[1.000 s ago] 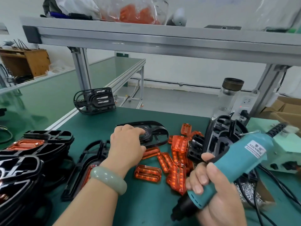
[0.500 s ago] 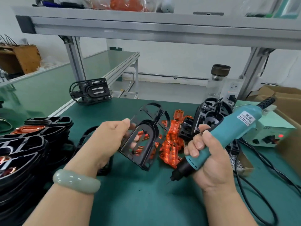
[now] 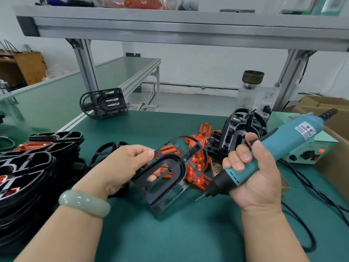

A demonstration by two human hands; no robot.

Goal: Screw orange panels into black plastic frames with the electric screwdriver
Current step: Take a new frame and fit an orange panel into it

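My left hand holds a black plastic frame tilted above the green mat, thumb on its upper edge and fingers behind it. My right hand grips the teal electric screwdriver, its bit pointing down-left close to the frame's lower right corner. A pile of loose orange panels lies on the mat behind the frame, partly hidden by it. Small screws lie beside the pile.
Stacks of black frames, some with orange panels fitted, stand at the left. More black frames lean at the back right, one at the back left. A power supply box, a glass bottle and black cables are on the right.
My left hand picked a black frame off the mat and lifted it toward me, then turned it flatter. The screwdriver swung from low at the right to beside the frame.
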